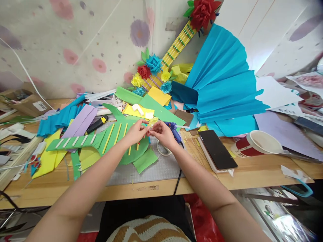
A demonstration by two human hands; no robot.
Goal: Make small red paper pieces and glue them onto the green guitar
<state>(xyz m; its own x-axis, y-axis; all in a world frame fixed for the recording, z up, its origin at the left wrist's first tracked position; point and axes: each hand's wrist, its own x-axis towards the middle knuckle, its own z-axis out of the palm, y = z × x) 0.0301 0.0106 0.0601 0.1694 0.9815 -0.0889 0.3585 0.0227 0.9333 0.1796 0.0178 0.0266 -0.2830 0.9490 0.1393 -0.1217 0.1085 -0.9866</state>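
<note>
My left hand (138, 131) and my right hand (163, 133) meet fingertip to fingertip above the table, both closed in a pinch. What they pinch is too small and too covered to name. A bit of yellow crepe paper (152, 121) shows just behind the fingers; whether it is held I cannot tell. Under my left hand lies a green paper guitar (121, 148) with yellow strips across its body and white strips along its neck. A blue glue gun (176, 131) rests right beside my right hand, partly hidden by it.
Turquoise crepe paper (224, 80) spreads at the back right. A black phone (217, 149) and a paper cup (256, 144) stand to the right. A yellow flower-covered guitar (174, 50) leans on the wall. A cutter knife (97, 123) and a green scrap (145, 160) lie nearby.
</note>
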